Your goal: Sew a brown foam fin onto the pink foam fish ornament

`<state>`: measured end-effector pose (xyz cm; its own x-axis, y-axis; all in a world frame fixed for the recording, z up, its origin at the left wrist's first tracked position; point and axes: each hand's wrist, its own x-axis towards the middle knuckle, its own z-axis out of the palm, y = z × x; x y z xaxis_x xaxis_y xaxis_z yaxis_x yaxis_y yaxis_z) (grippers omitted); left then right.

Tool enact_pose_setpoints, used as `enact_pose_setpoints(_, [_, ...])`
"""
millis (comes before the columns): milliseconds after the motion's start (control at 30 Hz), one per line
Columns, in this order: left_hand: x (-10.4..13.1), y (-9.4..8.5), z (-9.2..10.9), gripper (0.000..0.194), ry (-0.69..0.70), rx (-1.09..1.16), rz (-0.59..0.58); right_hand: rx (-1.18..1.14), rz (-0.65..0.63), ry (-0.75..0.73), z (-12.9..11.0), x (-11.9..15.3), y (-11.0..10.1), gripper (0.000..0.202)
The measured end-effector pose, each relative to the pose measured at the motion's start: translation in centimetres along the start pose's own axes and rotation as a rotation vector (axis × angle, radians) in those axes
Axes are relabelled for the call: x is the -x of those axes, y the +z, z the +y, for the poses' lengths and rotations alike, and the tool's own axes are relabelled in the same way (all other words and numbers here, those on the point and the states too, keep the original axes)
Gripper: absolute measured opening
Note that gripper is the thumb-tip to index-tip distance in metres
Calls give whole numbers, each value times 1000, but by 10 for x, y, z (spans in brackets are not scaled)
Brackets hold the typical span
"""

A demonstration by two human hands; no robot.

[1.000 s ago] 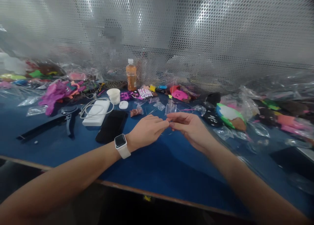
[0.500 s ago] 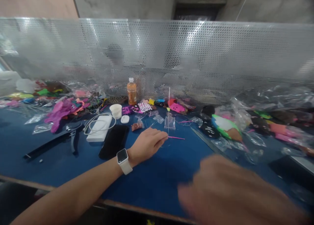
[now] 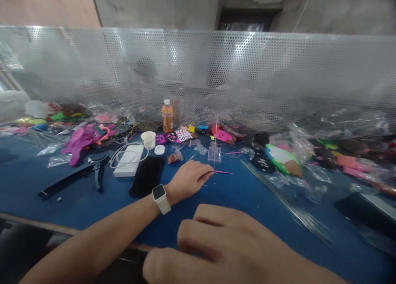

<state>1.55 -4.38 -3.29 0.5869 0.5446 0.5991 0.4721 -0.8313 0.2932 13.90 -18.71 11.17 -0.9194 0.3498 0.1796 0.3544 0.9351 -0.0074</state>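
My left hand (image 3: 190, 178), with a white watch (image 3: 161, 198) on its wrist, is low over the blue table. Its thumb and fingertips are pinched on a thin pink stick (image 3: 223, 172) that points right. A thin white rod (image 3: 216, 141) rises almost upright at the same fingertips; whether they grip it too, I cannot tell. Close to the camera, my right hand (image 3: 229, 247) hangs in front of the table's near edge with its fingers curled in. Anything inside its grip is hidden. Beyond the left fingertips lies a small clear plastic bag (image 3: 214, 155).
Left lie a black phone (image 3: 147, 176), a white box (image 3: 129, 162) with a cable, and pruning shears (image 3: 98, 170). An orange drink bottle (image 3: 167, 118) and white cup (image 3: 149, 139) stand behind. Right is a bundle of thin rods (image 3: 297, 211). A perforated metal screen (image 3: 198, 69) closes the back.
My right hand has moved left, nearer the middle of the view, and its curled fingers show more clearly. My left hand keeps its pinch on the pink stick. The view has shifted slightly.
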Motion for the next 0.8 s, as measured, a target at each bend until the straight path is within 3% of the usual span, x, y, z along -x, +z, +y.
enact_pose_setpoints(67, [0,0,-2,27,-5,9,-13,-35,1,-82,5,-12,3,18])
enact_pose_setpoints(167, [0,2,-4,26,-8,-4,-5,-62,42,-151,19,-12,24,13])
enact_pose_setpoints(300, [-2,3,-5,20,-41,-6,-4,-13,45,10,57,3,50,9])
enact_pose_setpoints(467, [-4,0,-6,11,-125,83,-37,-82,62,165,97,21,55,25])
enact_pose_setpoints(567, [-3,0,-6,7,-144,165,-70,-138,192,247,114,33,65,30])
enact_pose_setpoints(667, [-2,3,-5,0,-145,137,-35,-60,379,286,134,44,83,19])
enact_pose_setpoints(800, [-2,5,0,11,-190,106,22,-126,538,452,156,50,105,7])
